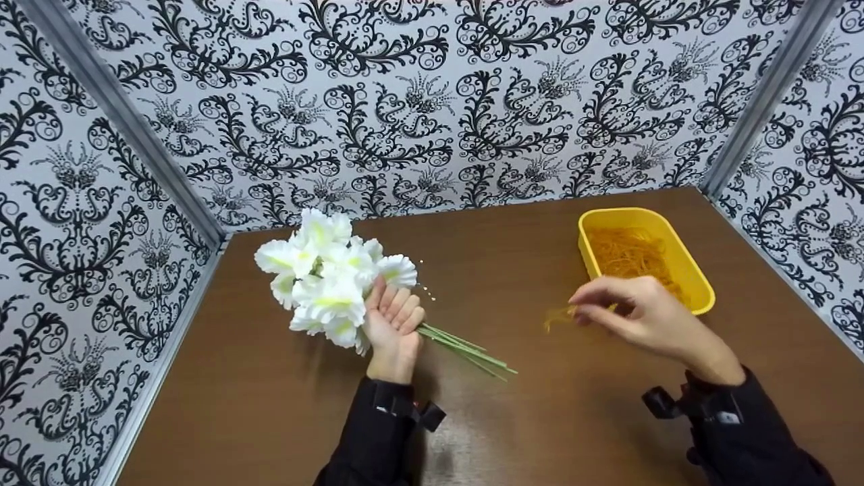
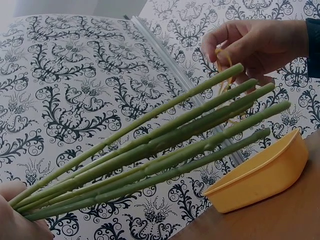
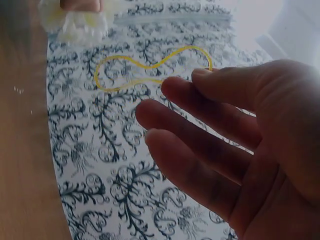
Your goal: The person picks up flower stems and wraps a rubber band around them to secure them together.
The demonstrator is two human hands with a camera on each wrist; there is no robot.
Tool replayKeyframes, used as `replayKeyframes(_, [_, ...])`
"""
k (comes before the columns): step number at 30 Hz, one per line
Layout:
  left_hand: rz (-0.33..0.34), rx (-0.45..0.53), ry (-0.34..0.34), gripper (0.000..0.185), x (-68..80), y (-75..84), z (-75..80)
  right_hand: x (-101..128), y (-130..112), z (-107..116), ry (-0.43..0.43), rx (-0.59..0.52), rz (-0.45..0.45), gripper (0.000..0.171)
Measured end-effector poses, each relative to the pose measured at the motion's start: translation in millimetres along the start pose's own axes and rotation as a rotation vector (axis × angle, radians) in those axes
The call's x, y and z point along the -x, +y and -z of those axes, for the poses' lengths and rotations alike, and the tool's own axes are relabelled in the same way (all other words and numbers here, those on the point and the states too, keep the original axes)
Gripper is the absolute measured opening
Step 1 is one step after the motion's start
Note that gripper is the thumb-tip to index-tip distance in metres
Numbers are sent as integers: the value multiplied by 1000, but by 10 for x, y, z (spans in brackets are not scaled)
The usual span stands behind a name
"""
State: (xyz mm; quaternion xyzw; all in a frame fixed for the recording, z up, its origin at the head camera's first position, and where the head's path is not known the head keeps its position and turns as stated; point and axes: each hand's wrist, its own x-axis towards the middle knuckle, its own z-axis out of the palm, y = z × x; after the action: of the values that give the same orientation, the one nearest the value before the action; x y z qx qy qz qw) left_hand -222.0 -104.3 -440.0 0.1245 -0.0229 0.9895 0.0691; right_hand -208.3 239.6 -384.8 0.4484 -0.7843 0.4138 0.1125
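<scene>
Head view: left hand (image 1: 393, 320) is gripping the bunch of white flowers (image 1: 324, 277) where blooms meet stems, fingers curled round it, blooms lying on the brown table (image 1: 526, 256). Stems (image 1: 466, 347) are running from that grip toward the right hand (image 1: 641, 314), cut ends pointing at it, tilted a bit toward the person. Right hand is pinching a yellow rubber band (image 1: 559, 317) btwn thumb & forefinger, other fingers relaxed; band is dangling just off the stem ends, w/ the yellow tub (image 1: 695, 283) of more bands right behind the hand. Left wrist view: stems (image 2: 165, 150) are fanning slightly at the tips, band (image 2: 223, 62) hanging just past the topmost tip. Judging by that, right hand is nearer the free ends; long axis of the stems is lining up w/ the band.
</scene>
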Motion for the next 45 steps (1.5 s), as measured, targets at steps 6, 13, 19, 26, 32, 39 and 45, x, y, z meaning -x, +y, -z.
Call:
replayKeyframes(6, [-10, -7, 22, 47, -4, -1, 2, -31, -96, -164, -86, -92, 160, 40])
replayKeyframes(13, [2, -3, -28, 46, -1, -8, 3, -107, -255, -271, -113, -103, 231, 35])
replayKeyframes(19, [7, 14, -40, 46, 8, -10, -2, -187, -409, -293, -120, -127, 266, 31])
replayKeyframes(26, [-13, -20, 31, 46, 2, -10, 2, -159, -365, -315, -144, -126, 278, 37])
replayKeyframes(32, [-23, -46, 70, 47, 2, -30, 2, -140, -304, -344, -147, -140, 299, 32])
replayKeyframes(39, [-16, -73, 106, 48, 3, -63, 12, -147, -294, -365, -151, -158, 333, 37])
replayKeyframes(45, [-21, -92, 82, 47, 5, -76, 22, -168, -330, -392, -140, -156, 360, 33])
